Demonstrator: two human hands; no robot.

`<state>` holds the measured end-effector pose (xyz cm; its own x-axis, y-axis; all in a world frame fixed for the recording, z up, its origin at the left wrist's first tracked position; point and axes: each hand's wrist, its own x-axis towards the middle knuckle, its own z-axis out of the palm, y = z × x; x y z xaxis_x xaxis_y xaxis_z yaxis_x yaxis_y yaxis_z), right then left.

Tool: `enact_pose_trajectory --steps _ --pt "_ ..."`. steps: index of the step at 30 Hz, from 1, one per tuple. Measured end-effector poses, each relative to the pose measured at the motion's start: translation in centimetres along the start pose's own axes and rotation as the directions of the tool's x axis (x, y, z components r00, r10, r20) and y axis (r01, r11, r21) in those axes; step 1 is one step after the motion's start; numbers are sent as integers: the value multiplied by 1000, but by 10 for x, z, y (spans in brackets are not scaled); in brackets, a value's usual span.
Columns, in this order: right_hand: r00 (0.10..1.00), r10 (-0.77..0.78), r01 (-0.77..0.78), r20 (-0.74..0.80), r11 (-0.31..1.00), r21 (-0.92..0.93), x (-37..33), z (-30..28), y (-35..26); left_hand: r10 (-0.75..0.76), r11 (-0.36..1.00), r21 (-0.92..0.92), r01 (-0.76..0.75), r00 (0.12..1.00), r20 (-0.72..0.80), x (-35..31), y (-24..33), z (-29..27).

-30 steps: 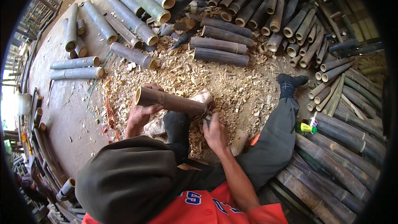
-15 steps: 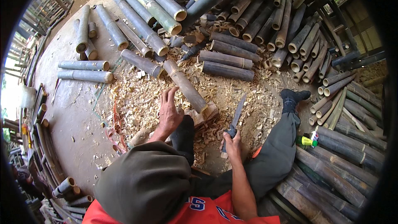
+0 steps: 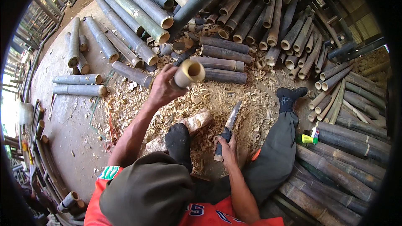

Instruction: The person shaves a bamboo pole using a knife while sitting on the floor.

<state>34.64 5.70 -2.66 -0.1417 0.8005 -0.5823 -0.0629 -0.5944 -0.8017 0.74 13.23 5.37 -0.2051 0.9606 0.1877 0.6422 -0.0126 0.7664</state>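
My left hand (image 3: pixel 164 88) is raised over the wood chips, its fingers wrapped round a short bamboo tube (image 3: pixel 182 78). The tube's pale, hollow cut end faces up toward me. Lower and to the right, my right hand (image 3: pixel 228 150) grips a large knife (image 3: pixel 233 117) by its dark wrapped handle, with the blade pointing up and slightly right. Between my hands lies a pale, chopped wooden block (image 3: pixel 198 121) on the ground. My dark-socked left foot (image 3: pixel 179 140) rests against it or on it; I cannot tell which.
Wood chips (image 3: pixel 138 111) cover the ground around the block. Several dark bamboo tubes (image 3: pixel 220 75) lie beyond, with longer bamboo poles (image 3: pixel 138 14) at the far left. More bamboo (image 3: pixel 335 167) is piled on the right, a green-capped yellow bottle (image 3: pixel 307 139) on it.
My left hand has closed round the bamboo tube that leaned on the block and lifted it away, turning its open end toward me. The knife has shifted slightly left and down.
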Motion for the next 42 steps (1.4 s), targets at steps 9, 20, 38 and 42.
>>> enact_pose_trajectory --steps 9,20,38,42 --pt "987 -56 77 151 988 -133 -11 19 -18 -641 118 -943 312 749 168 -78 -9 39" --pt "889 -358 430 285 439 -789 -27 38 -40 -885 31 -966 258 457 94 -109 -33 45" --pt "824 -407 544 393 378 -749 -47 73 -75 -859 216 -945 247 509 -64 -112 -26 28" --pt "734 -598 632 320 430 -645 -39 61 -48 -870 214 -947 239 488 -73 -106 -29 37"
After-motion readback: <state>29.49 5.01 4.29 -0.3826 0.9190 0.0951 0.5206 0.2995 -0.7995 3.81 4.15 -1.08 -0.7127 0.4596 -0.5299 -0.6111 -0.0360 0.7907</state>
